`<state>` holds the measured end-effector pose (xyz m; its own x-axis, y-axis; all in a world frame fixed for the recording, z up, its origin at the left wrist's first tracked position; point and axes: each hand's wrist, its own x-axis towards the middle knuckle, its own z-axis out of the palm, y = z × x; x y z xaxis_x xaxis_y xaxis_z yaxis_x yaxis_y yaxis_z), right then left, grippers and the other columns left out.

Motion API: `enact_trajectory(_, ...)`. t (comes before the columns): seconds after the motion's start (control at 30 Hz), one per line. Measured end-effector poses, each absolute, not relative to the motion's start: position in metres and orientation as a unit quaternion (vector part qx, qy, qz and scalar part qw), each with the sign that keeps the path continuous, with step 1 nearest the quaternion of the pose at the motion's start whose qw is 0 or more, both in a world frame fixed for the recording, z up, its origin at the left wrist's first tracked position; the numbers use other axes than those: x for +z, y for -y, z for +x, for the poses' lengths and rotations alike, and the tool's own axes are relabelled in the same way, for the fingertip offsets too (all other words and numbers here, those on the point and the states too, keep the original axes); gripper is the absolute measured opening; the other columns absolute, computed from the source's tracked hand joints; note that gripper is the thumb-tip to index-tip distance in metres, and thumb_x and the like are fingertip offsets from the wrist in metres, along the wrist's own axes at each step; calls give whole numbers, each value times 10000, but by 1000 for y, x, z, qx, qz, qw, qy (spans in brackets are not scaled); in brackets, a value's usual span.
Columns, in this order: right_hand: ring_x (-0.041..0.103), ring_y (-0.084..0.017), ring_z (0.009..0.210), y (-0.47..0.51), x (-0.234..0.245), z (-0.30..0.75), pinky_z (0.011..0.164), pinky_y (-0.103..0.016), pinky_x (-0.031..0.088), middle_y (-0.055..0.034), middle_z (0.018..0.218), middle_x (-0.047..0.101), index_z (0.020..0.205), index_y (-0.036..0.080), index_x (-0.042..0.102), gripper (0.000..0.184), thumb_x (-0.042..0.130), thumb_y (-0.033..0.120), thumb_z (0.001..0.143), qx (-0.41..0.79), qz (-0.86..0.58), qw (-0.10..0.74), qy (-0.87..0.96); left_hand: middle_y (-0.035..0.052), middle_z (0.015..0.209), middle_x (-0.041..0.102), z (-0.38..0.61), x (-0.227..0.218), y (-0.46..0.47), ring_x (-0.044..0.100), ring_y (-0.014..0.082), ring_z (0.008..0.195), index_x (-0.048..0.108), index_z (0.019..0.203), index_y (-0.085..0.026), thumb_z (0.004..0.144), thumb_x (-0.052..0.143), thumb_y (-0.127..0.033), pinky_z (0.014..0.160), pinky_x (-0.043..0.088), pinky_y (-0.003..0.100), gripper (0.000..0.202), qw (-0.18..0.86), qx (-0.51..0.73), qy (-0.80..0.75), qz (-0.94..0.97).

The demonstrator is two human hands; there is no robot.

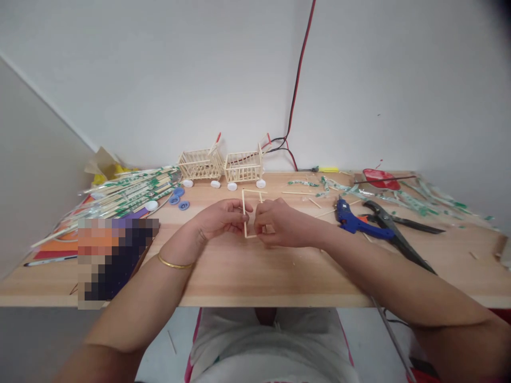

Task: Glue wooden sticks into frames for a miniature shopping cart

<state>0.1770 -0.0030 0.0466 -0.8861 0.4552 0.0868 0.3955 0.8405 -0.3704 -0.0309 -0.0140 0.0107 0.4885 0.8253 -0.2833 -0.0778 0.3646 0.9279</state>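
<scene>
Head view: left hand (221, 218) and right hand (279, 222) both pinch thin stick frame (250, 213) above desk (247, 271) centre, grips closed on it. Judged step: frame assembly. Glue gun (353, 221) right; finished carts (221, 165) far.

A plain white wall (159, 80) is filling the background, a red and black cable (297, 80) is hanging down it, and a light wooden table (255, 276) is sitting against it, evenly lit.
</scene>
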Motion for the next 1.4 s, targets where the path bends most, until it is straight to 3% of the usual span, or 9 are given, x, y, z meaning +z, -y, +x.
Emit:
enact_trajectory(0.57, 531, -142, 747, -7, 37, 184, 728, -285, 348, -33, 788, 593, 713, 166, 668, 97, 576, 140, 724, 229, -194, 136, 944, 1, 739, 593, -32, 6, 11, 599, 112, 609, 539, 1044, -131, 696, 704, -182, 579, 491, 253, 388, 734, 319, -382, 463)
enact_trajectory(1.13, 507, -144, 749, -3, 39, 182, 752, -310, 266, -18, 757, 588, 674, 165, 651, 70, 584, 153, 691, 185, -213, 111, 953, 10, 721, 614, -27, 9, 12, 609, 118, 597, 534, 978, -134, 661, 733, -179, 541, 478, 229, 377, 718, 321, -406, 466)
enact_trajectory(1.4, 527, -176, 810, -1, 43, 180, 787, -344, 273, -49, 824, 606, 738, 175, 678, 92, 600, 224, 741, 154, -236, 88, 955, 0, 703, 614, -28, 8, 12, 602, 109, 576, 544, 988, -137, 661, 737, -198, 530, 470, 221, 385, 703, 334, -406, 479)
